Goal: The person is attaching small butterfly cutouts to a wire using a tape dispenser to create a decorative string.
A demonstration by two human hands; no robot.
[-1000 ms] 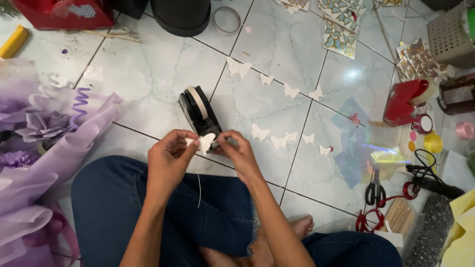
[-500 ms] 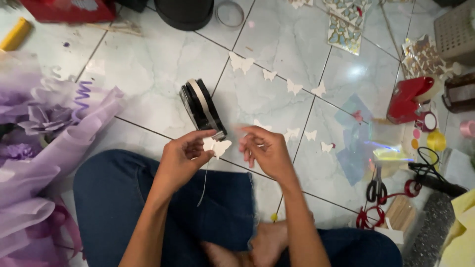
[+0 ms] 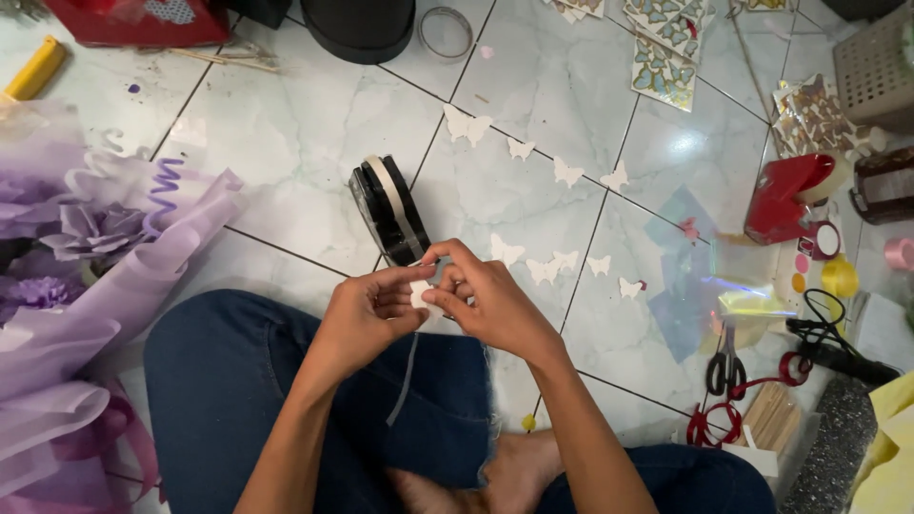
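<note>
A: What is being held right now?

B: A small white paper butterfly (image 3: 420,294) is being pinched between the fingertips of the left hand (image 3: 367,319) and the right hand (image 3: 486,300), just above the lap and in front of the black tape dispenser (image 3: 388,209). A thin strand (image 3: 407,369) is hanging down from it over the blue jeans (image 3: 238,400).

A: How is this step being done well?

B: Probably the cutout is best being gripped at its edges only, with both sets of fingers pressed together lightly, so the wings are not being creased and the strand is being kept centred.

A: And the room around?

B: Open tile floor (image 3: 295,143) is being left ahead. The purple bouquet (image 3: 86,257) is crowding the left side; scissors (image 3: 725,366) and a red tape holder (image 3: 785,195) are lying well apart to the right. Loose white butterflies (image 3: 552,266) are scattered near the right hand.
</note>
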